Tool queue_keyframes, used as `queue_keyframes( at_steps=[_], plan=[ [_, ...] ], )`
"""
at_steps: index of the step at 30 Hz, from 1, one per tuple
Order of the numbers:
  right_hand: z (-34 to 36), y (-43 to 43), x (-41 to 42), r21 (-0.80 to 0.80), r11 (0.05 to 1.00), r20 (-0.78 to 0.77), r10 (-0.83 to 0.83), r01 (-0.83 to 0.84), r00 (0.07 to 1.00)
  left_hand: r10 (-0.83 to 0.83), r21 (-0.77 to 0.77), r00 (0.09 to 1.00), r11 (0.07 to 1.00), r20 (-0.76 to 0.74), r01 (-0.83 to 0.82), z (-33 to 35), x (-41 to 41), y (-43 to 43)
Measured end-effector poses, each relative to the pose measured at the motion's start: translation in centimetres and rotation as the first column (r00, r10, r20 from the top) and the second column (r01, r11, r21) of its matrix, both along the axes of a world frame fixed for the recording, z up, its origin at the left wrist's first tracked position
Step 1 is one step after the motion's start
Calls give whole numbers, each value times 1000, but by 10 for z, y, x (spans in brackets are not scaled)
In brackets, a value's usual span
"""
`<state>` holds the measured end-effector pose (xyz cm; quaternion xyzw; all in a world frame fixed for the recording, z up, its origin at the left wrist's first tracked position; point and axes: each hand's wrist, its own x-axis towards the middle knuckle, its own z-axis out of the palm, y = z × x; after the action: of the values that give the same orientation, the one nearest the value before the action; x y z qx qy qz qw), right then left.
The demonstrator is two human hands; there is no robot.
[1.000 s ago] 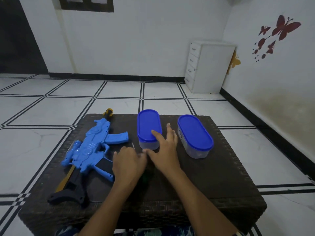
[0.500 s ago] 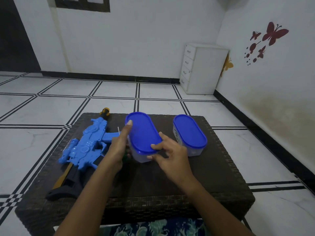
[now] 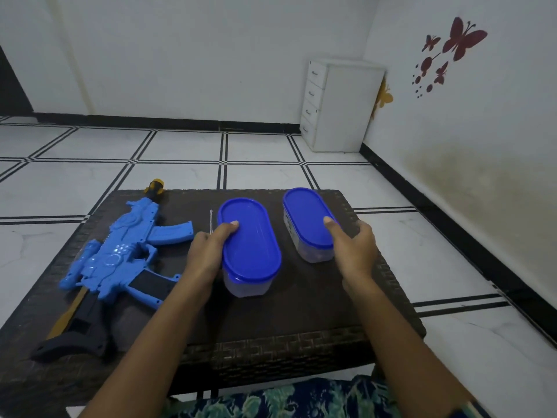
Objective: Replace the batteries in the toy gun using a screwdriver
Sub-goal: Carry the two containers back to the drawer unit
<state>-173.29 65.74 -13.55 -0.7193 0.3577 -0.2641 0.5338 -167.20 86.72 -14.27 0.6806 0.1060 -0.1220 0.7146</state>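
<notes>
Two oval tubs with blue lids stand side by side, apart, on a dark woven table (image 3: 301,315), long axes running away from the person. Left container (image 3: 250,242): lid seated, clear frosted wall below; contents too blurred to make out. Right container (image 3: 304,218): lid also seated, some dark shapes show dimly through the wall, not identifiable. Left hand (image 3: 208,254) grips the left container from its left side, thumb lying on the lid, fingers curled down the wall. A thin metal shaft (image 3: 211,220) sticks up just behind this hand's knuckles; cannot tell whether the hand holds it. Right hand (image 3: 354,251) grips the right container from its right side, thumb pressed on the lid, fingers wrapped round the far wall. Toy gun (image 3: 120,254) lies flat on the left part of the table, just beside the left hand and not touched by it: blue body, black stock toward the person, orange muzzle tip at the far edge. White drawer unit (image 3: 340,104) stands in the room corner; butterfly decals (image 3: 461,40) on the right wall.
</notes>
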Motion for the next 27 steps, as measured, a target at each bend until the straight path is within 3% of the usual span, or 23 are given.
queue_keyframes(
  at_steps=[2, 8, 14, 19, 27],
  plan=[
    [-8, -4, 7, 85, 996, -16, 41, -40, 999, 17, -4, 1000, 1000, -4, -17, -1, 2, -1],
    [-12, -3, 16, 224, 974, 93, -53, 30, 994, 55, -29, 998, 998, 11, -54, -6, 7, -8],
    [0, 13, 6, 334, 941, 155, -2, -51, 988, 45, -51, 999, 998, 13, -44, -3, -2, -13],
    [11, 21, 6, 460, 877, 214, 44, -140, 976, 42, -129, 998, 990, -43, -47, 7, 4, -12],
    [40, 46, 67, 640, 713, 353, 58, -286, 934, -43, -80, 999, 996, -24, 41, 62, 91, 14]
  ],
)
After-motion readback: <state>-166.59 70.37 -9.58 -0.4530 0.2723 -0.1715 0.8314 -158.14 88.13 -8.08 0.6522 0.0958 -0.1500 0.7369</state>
